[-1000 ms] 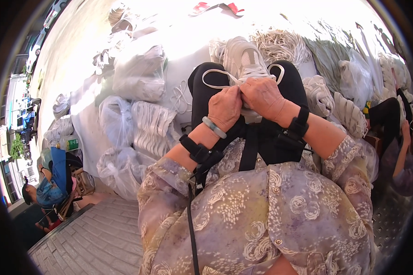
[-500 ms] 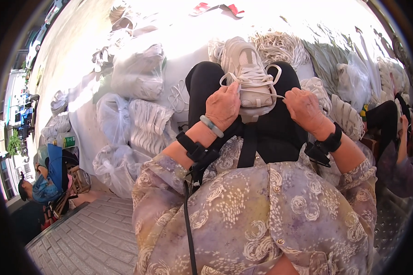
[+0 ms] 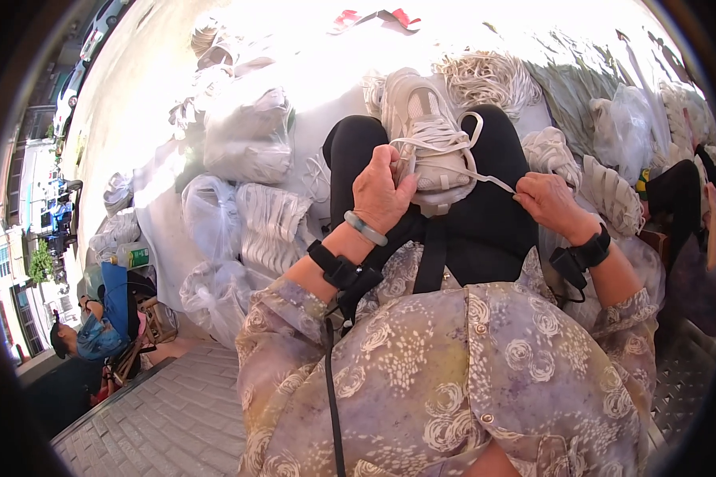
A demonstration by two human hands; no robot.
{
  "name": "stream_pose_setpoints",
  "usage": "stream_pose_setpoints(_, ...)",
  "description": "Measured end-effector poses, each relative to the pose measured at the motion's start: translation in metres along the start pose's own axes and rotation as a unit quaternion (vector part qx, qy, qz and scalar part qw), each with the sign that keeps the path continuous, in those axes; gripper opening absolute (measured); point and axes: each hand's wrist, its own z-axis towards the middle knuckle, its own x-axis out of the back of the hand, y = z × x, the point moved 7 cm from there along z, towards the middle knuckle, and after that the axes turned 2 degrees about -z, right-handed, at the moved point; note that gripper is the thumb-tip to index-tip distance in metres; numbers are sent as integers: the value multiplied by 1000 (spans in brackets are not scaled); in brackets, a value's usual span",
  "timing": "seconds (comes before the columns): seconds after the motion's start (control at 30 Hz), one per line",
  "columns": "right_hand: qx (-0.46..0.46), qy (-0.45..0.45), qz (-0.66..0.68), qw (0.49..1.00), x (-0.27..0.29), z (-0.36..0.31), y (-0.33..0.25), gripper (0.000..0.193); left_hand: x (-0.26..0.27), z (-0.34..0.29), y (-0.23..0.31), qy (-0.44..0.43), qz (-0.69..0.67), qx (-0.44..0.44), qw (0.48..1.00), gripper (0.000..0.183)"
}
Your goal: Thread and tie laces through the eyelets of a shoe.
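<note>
A beige-white sneaker (image 3: 445, 176) with its laces threaded lies between my black-clad knees, its toe cap turned toward me. My left hand (image 3: 379, 192) grips the left side of the shoe, thumb along its edge and part of the fingers hidden. On the right, my right hand (image 3: 550, 203) is closed with thumb and forefinger pinching the end of a pale shoelace (image 3: 497, 182). That lace runs taut from the shoe's front to my fingers. Another lace loop stands up at the shoe's right side.
A heap of loose laces (image 3: 493, 83) lies beyond my right knee. Bagged bundles (image 3: 250, 143) and stacked pale shoe parts (image 3: 270, 222) sit at left; more shoe parts (image 3: 612, 195) are at right. One person (image 3: 95, 330) sits far left, another person's arm (image 3: 711, 226) shows far right.
My right hand has drawn the lace end slightly outward and down. The left hand has let go of the lace and shifted to the shoe's side. The view has shifted a little.
</note>
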Motion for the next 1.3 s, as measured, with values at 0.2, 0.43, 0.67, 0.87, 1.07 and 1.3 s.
stream_pose_setpoints(0.2,-11,13,-66,998,8,-27,24,15,-1,4,6,34,-20,-75,996,33)
stream_pose_setpoints(0.43,-68,11,-72,995,18,-61,49,14,-4,4,6,21,-2,-81,996,31)
stream_pose_setpoints(0.67,-90,35,-48,994,16,-66,70,14,-4,2,4,22,-20,-56,998,28)
stream_pose_setpoints(0.87,-45,7,64,997,17,-45,23,12,2,-2,22,47,11,-147,988,33)
stream_pose_setpoints(1.07,1,78,43,996,28,-17,-1,12,-3,5,41,24,101,-204,973,37)
stream_pose_setpoints(1.3,25,207,71,975,15,42,-24,11,-17,7,82,16,163,-306,938,23)
